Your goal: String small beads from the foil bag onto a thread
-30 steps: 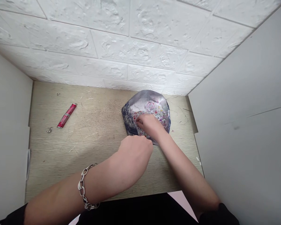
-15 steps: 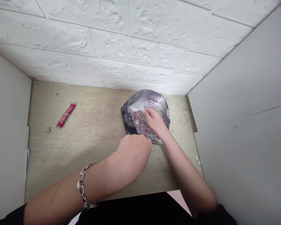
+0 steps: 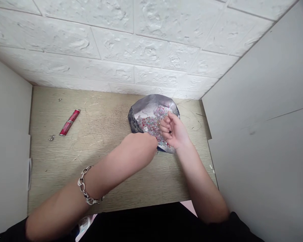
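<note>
A silvery paper tray (image 3: 141,109) with a dark patterned outer wall sits at the back right of the wooden desk (image 3: 98,134). It holds a heap of small pink, white and blue beads (image 3: 151,122). My right hand (image 3: 175,132) is raised over the tray's near right side, palm turned towards me, fingers curled and pinched together; what they hold is too small to name. My left hand (image 3: 141,144) is curled into a loose fist at the tray's near edge, its fingertips hidden. A chain bracelet (image 3: 84,186) hangs on my left wrist.
A red tube (image 3: 69,122) lies at the left of the desk, with a small metal piece (image 3: 51,137) near it. White panels close in the left and right sides. A white brick-pattern wall (image 3: 131,50) stands behind.
My right hand has lifted out of the beads and turned palm up with its fingers pinched. My left hand has moved slightly up and forward along the tray's edge.
</note>
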Tool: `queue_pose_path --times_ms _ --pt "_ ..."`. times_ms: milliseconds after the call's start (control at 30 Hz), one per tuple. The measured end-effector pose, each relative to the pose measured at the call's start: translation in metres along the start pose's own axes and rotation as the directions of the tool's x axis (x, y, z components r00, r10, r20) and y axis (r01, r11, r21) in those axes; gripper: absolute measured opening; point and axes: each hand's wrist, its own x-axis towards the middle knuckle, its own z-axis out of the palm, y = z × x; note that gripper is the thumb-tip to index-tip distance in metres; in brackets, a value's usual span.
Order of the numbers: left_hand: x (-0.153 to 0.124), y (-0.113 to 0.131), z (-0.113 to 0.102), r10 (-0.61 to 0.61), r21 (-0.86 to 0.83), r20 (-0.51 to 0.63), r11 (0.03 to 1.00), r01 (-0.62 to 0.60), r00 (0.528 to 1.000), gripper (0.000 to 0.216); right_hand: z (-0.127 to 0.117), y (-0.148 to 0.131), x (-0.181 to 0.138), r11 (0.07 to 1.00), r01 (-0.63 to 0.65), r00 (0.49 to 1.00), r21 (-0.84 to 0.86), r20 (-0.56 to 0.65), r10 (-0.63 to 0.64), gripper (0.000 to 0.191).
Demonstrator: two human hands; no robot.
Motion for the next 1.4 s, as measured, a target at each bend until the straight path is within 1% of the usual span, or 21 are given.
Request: queue_pose_path --times_ms 67,100,167,200,233,300,433,533,600,667,733,833,900,967,1067,1167,1267,1300,1333,1400 --pt "0.005 -0.006 -0.005 0.006 -0.061 0.008 0.998 -0.005 1.0 0.033 0.0 -0.003 -0.003 1.0 -0.01 1.0 0.004 0.025 0.01 0.036" --pt "0.008 -0.009 -0.007 0.037 -0.12 0.003 0.992 -0.037 0.999 0.034 0.0 -0.004 -0.005 1.0 -0.007 1.0 0.002 0.03 0.007 0.036" --pt "0.014 -0.016 -0.012 0.131 -0.314 -0.044 0.939 -0.138 0.99 0.034 0.0 -0.007 -0.008 1.0 0.012 1.0 -0.018 0.021 -0.012 0.035" --pt "0.016 -0.019 -0.013 0.142 -0.417 -0.077 0.895 -0.161 0.987 0.034 -0.001 -0.008 -0.009 0.999 0.025 1.0 -0.037 0.009 -0.025 0.034" --pt "0.019 -0.022 -0.015 0.137 -0.5 -0.108 0.848 -0.173 0.985 0.035 -0.001 -0.009 -0.01 0.998 0.039 0.999 -0.059 -0.001 -0.039 0.033" --pt "0.023 -0.025 -0.015 0.119 -0.624 -0.133 0.761 -0.176 0.984 0.035 -0.002 -0.011 -0.013 0.994 0.068 0.998 -0.091 -0.008 -0.069 0.03" --pt "0.032 -0.026 -0.009 0.038 -0.784 -0.149 0.605 -0.142 0.988 0.035 -0.003 -0.011 -0.014 0.986 0.127 0.992 -0.105 0.02 -0.126 0.029" --pt "0.036 -0.024 -0.004 -0.055 -0.844 -0.167 0.524 -0.114 0.984 0.034 -0.002 -0.011 -0.014 0.978 0.155 0.988 -0.136 0.017 -0.155 0.035" --pt "0.039 -0.023 -0.001 -0.102 -0.859 -0.192 0.499 -0.117 0.976 0.034 -0.001 -0.012 -0.013 0.972 0.165 0.986 -0.167 0.015 -0.165 0.037" --pt "0.041 -0.021 0.001 -0.12 -0.865 -0.221 0.483 -0.137 0.968 0.034 0.001 -0.015 -0.014 0.964 0.18 0.984 -0.195 0.024 -0.178 0.038" --pt "0.043 -0.02 0.003 -0.105 -0.876 -0.236 0.454 -0.165 0.966 0.034 0.002 -0.018 -0.017 0.955 0.204 0.979 -0.215 0.039 -0.2 0.038" --pt "0.045 -0.02 0.005 -0.022 -0.896 -0.238 0.391 -0.211 0.971 0.036 0.003 -0.025 -0.025 0.939 0.239 0.971 -0.246 0.066 -0.23 0.04" --pt "0.046 -0.022 0.006 0.034 -0.898 -0.237 0.375 -0.232 0.971 0.037 0.003 -0.031 -0.032 0.926 0.273 0.962 -0.262 0.075 -0.262 0.041" --pt "0.045 -0.024 0.006 0.067 -0.896 -0.237 0.371 -0.245 0.969 0.037 0.003 -0.036 -0.039 0.905 0.329 0.944 -0.268 0.072 -0.322 0.038" --pt "0.041 -0.026 0.007 0.09 -0.901 -0.236 0.352 -0.253 0.968 0.037 0.005 -0.046 -0.05 0.852 0.443 0.892 -0.278 0.043 -0.45 0.033" --pt "0.036 -0.029 0.009 0.053 -0.921 -0.244 0.298 -0.249 0.968 0.034 0.01 -0.053 -0.067 0.764 0.561 0.808 -0.319 0.009 -0.589 0.027" --pt "0.031 -0.031 0.012 -0.016 -0.944 -0.275 0.194 -0.267 0.961 0.029 0.02 -0.058 -0.089 0.656 0.663 0.697 -0.36 -0.022 -0.716 0.028" --pt "0.029 -0.031 0.013 -0.038 -0.946 -0.284 0.172 -0.274 0.958 0.028 0.023 -0.059 -0.098 0.617 0.692 0.659 -0.373 -0.021 -0.752 0.027" --pt "0.027 -0.031 0.013 -0.058 -0.947 -0.29 0.164 -0.278 0.955 0.026 0.027 -0.06 -0.106 0.57 0.729 0.609 -0.38 -0.023 -0.793 0.027" --pt "0.022 -0.028 0.012 -0.105 -0.941 -0.298 0.197 -0.274 0.949 0.025 0.033 -0.063 -0.125 0.484 0.786 0.519 -0.384 -0.017 -0.855 0.028"
